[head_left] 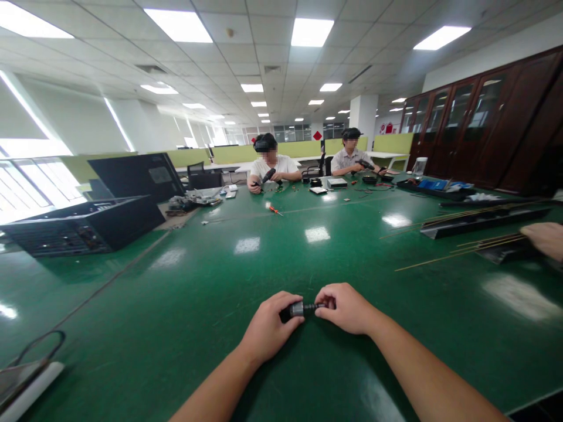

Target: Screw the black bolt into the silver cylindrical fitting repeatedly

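screwdriver gripped by left hand and right hand; brass rods well apart on green table.

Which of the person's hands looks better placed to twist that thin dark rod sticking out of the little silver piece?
Right, probably: the right hand pinches the rod, while the left hand grips the silver-and-black body.

Open office w/ green table, ceiling light panels, dark wood cabinets.
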Tool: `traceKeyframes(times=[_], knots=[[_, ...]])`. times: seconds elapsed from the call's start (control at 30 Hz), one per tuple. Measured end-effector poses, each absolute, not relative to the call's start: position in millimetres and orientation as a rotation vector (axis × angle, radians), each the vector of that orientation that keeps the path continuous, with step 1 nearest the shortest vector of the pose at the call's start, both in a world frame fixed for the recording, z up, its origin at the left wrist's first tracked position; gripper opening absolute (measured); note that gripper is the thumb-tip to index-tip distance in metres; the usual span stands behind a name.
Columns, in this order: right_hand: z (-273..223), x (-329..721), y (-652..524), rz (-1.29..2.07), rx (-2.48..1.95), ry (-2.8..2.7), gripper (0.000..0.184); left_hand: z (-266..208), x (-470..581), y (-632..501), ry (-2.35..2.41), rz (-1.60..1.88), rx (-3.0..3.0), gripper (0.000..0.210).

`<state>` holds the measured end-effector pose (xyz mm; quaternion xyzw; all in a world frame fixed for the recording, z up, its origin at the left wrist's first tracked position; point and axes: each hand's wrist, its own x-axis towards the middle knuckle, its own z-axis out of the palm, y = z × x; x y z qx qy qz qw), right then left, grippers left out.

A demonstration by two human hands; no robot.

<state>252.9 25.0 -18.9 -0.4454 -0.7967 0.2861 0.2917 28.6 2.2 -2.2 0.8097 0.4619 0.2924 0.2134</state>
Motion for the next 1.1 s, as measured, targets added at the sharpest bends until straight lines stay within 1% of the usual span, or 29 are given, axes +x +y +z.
traceKeyframes(times=[0.2,0.33,0.47,0.63,0.7,0.83,0.9,1.0,1.1], knots=[[-21.4,254.8,27.6,0.834,-1.177,-2.083,0.012,-2.0,21.9,3.4,1.318,0.815,2.281,0.028],[-22.2,256.8,29.6,0.841,-1.189,-2.071,0.013,-3.6,12.5,6.5,1.415,0.689,2.309,0.031],[-22.8,258.6,31.4,0.848,-1.185,-2.048,0.013,-1.5,4.4,8.7,1.482,0.596,2.375,0.028],[-24.8,258.0,32.3,0.888,-1.199,-2.046,0.014,7.5,-15.8,7.9,1.581,0.671,2.298,0.025],[-25.1,256.9,32.1,0.894,-1.206,-2.057,0.014,9.7,-28.5,4.1,1.625,0.692,2.292,0.028],[-25.3,254.7,30.7,0.897,-1.189,-2.081,0.014,11.9,-38.5,-13.0,1.782,0.651,2.439,0.042],[-25.8,254.0,29.8,0.902,-1.18,-2.094,0.014,13.7,-28.2,-21.8,1.905,0.557,2.424,0.045],[-26.8,253.6,28.8,0.907,-1.175,-2.103,0.013,17.4,0.5,-23.9,2.081,0.354,2.288,0.055],[-27.3,254.1,28.8,0.904,-1.184,-2.098,0.014,19.8,27.5,-9.9,2.117,0.303,2.266,0.056]])
